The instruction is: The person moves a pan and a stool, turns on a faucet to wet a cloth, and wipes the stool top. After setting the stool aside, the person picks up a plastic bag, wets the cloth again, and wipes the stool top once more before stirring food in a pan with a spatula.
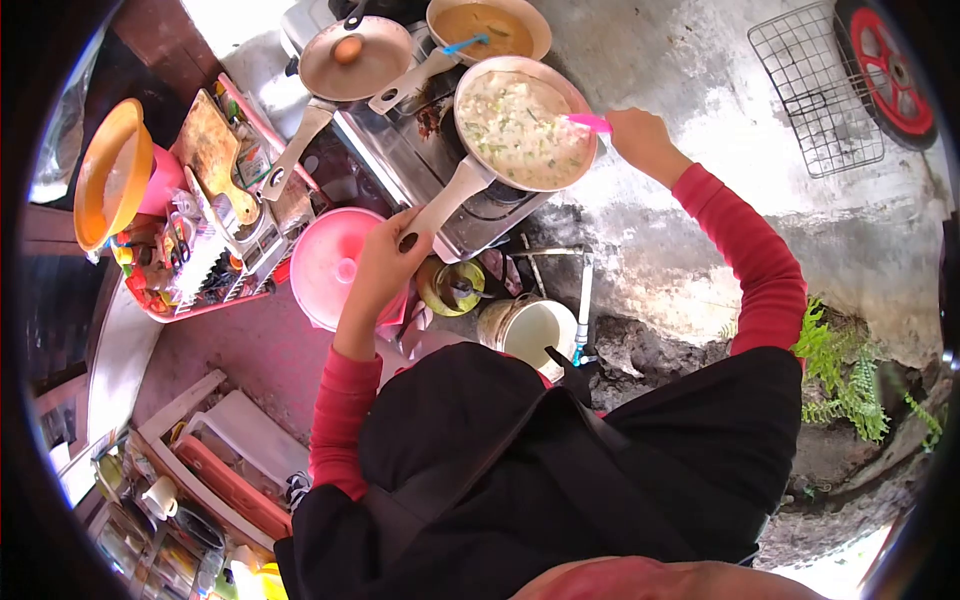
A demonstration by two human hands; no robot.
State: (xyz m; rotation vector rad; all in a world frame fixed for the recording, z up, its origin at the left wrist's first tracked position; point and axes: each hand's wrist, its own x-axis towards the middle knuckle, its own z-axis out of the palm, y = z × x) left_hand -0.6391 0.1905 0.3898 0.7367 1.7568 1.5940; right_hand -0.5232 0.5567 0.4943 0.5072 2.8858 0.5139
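My left hand (390,250) is closed round the end of the long beige handle of a frying pan (475,165). That pan sits on the gas stove (450,225) and holds a pale, creamy mixture (520,125) with white chunks and green bits. At the pan's right rim, my right hand (640,140) grips a pink spatula (590,123), whose far end dips into the mixture; its exact shape is hidden. Behind stand a pan with one brown egg (348,50) and another pan of orange-brown liquid (490,30) with a blue utensil (466,44) in it.
To the left, a rack (225,285) carries a cutting board (207,145), utensils and an orange basin (110,175). A pink lid (340,265) and a white bucket (535,335) are below the stove. On the right are a wire basket (815,85), a red wheel (885,70) and ferns (850,380).
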